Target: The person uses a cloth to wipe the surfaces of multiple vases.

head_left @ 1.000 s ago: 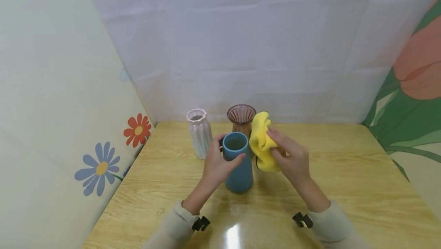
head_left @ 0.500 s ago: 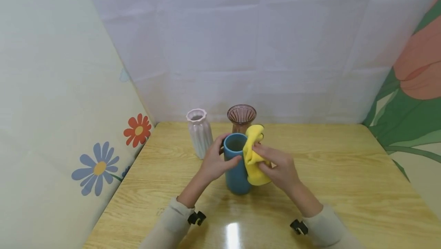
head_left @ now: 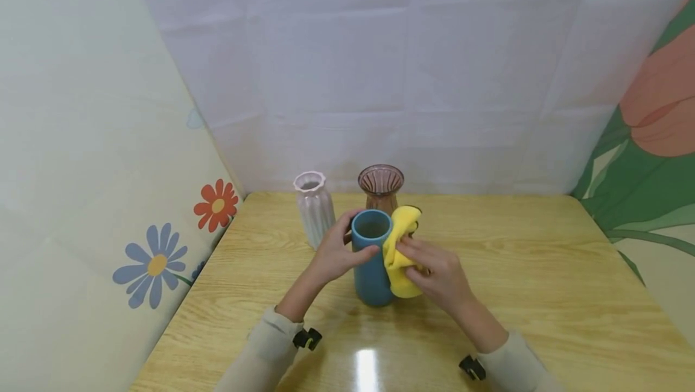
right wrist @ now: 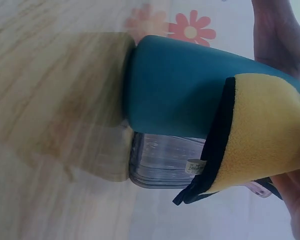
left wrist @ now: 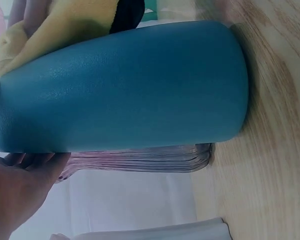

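Note:
A blue vase (head_left: 372, 277) stands upright on the wooden table. My left hand (head_left: 338, 251) grips its upper left side, thumb across the front and fingers behind. Bunched in my right hand (head_left: 441, 271) is a yellow cloth (head_left: 403, 259) with a dark edge, laid against the vase's right side. The right wrist view shows the cloth (right wrist: 265, 130) draped along the blue vase (right wrist: 180, 85), its dark-edged corner hanging free. Seen from the left wrist, the vase (left wrist: 130, 90) has a smooth side and its base on the tabletop.
Close behind the blue vase stands a purple-pink glass vase (head_left: 381, 181) with a flared rim, its lower part hidden. A pale ribbed vase (head_left: 316, 211) is to the left, near my left fingers. A white sheet (head_left: 336, 78) hangs behind the table (head_left: 532, 259).
My right hand has brought the cloth left and down, from beside the glass vase onto the blue vase's right side. My left hand keeps its grip, its forearm shifting slightly left.

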